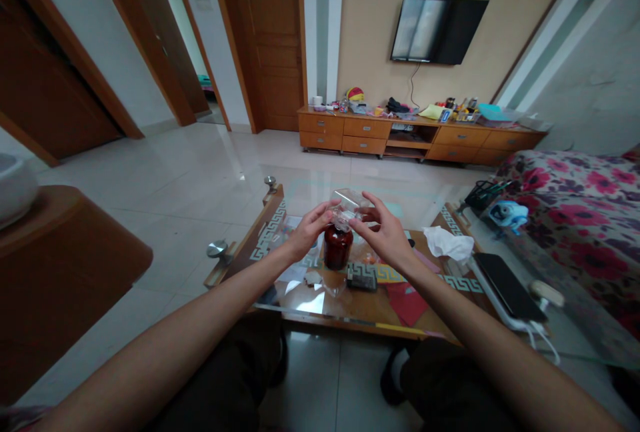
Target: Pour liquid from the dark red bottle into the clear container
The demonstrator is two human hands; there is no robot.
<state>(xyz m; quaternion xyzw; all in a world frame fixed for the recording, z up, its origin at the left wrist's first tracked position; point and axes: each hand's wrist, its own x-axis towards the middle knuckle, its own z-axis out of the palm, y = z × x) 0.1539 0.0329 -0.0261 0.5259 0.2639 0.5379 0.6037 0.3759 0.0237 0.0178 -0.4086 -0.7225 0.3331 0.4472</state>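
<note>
A dark amber glass jar point(338, 247) stands upright on the glass-topped coffee table point(320, 315). At its mouth is a clear, see-through container point(349, 199), which looks tilted; whether it rests on the jar or just above it I cannot tell. My left hand point(315, 222) grips the clear container from the left, thumb and fingers near its lower end. From the right, my right hand point(383, 229) holds the same piece between bent fingers and thumb. A small dark box point(362, 279) lies just right of the jar's base.
To the right are a crumpled white tissue point(449, 243), a black phone point(509, 285) with white cables, and a blue toy-like object point(508, 214). Red paper point(406, 304) lies near the front edge. A brown wooden stand point(65, 285) is at left.
</note>
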